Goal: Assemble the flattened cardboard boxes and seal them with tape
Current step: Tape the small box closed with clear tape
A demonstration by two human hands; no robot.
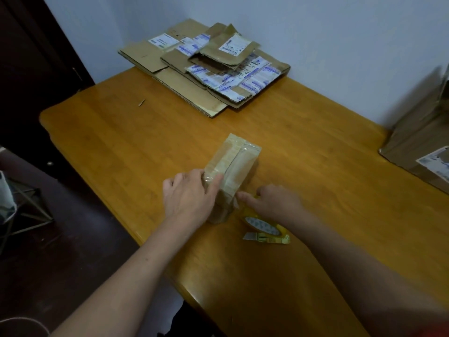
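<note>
The small taped box stands mid-tabletop. The left hand grips its near end, thumb over the top, fingers curled down its left side. Just right of the box, the right hand lies over the tape roll, forefinger stretched toward the box; whether its other fingers grip the roll I cannot tell. A yellow cutter lies beside the roll. The flattened boxes are stacked well beyond the box.

Over the table, left hand and right hand are bare, forearms uncovered to the picture's edge. Beyond the table's near-right side is a red blur, too indistinct to identify.
</note>
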